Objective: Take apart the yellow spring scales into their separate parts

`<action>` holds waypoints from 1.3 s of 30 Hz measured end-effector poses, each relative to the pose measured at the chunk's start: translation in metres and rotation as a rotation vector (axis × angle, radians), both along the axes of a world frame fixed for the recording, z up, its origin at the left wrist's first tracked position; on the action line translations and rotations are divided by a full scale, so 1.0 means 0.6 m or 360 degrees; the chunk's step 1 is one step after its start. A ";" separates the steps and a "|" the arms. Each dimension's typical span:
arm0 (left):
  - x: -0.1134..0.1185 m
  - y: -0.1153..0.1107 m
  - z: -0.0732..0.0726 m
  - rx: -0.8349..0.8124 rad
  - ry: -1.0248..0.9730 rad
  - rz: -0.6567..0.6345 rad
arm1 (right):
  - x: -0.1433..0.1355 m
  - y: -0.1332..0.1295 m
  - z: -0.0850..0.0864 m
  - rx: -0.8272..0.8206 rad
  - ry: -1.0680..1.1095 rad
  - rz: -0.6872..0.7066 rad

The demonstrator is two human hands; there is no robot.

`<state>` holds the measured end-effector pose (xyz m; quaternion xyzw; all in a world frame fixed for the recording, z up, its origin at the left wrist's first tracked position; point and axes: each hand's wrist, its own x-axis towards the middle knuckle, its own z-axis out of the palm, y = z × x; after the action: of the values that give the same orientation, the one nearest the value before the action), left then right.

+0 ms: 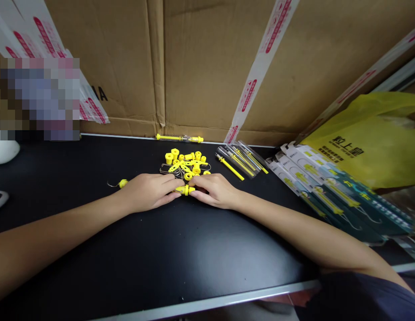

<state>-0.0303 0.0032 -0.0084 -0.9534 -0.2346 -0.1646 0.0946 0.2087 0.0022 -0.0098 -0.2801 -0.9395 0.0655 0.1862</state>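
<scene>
Both hands meet over the black table, closed on a yellow spring scale lying crosswise. My left hand wraps its body, and the fingers hide most of it. Past the left wrist a yellow end piece with a wire hook sticks out; whether it joins the held scale is hidden. My right hand pinches the scale's right-hand yellow end between thumb and fingers. Just behind the hands lies a pile of yellow plastic parts, with caps, pointed strips, metal hooks and wire clips.
One spring scale lies along the back edge. Clear tubes with yellow rods are right of the pile, near a loose yellow rod. Printed packages and a yellow bag occupy the right. A large cardboard box stands behind.
</scene>
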 end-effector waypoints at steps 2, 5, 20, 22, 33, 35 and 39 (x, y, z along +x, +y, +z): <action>0.000 0.000 0.000 -0.0004 0.0004 0.0005 | 0.000 0.000 -0.001 0.0025 0.0003 0.0026; -0.001 0.001 0.000 -0.0002 0.0012 0.0010 | 0.000 -0.001 -0.002 -0.0002 0.0045 0.0041; 0.000 0.000 0.000 -0.0007 0.0009 0.0011 | -0.001 0.000 -0.002 0.0045 0.0060 0.0029; 0.000 0.000 0.000 -0.0001 0.0000 0.0010 | 0.000 -0.001 -0.003 0.0015 0.0081 0.0037; 0.000 0.001 -0.002 0.0005 -0.0016 -0.0006 | 0.000 -0.001 0.000 -0.0021 0.0045 -0.0009; 0.000 0.001 -0.001 -0.0002 -0.0006 0.0006 | -0.001 0.000 -0.001 0.0020 0.0028 0.0029; 0.000 0.000 -0.001 -0.0010 0.0004 0.0016 | -0.001 -0.001 -0.003 0.0016 0.0073 0.0027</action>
<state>-0.0305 0.0035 -0.0089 -0.9526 -0.2400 -0.1622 0.0927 0.2083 0.0017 -0.0113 -0.2696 -0.9376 0.0689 0.2086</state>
